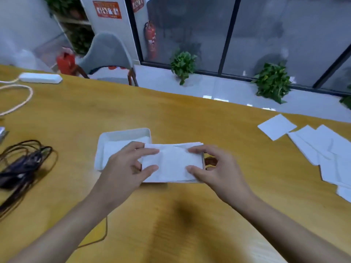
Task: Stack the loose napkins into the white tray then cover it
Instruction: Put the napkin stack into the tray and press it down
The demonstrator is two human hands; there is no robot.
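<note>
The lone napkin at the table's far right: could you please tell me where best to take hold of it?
Probably pinch the lone napkin at its left corner, coming from the left: it lies flat, turned like a diamond, and that corner rests on bare table, clear of the spread napkins.

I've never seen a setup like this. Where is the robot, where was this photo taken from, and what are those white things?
There is no robot here: a person works with bare hands, and one camera worn on the head looks down at them. The left hand and right hand each pinch one end of a stack of white paper napkins, held at the right edge of the shallow white rectangular tray, which already has napkins in it. More loose white napkins lie spread on the yellow wooden table at the right; dark tangled cables lie at the left.
</note>
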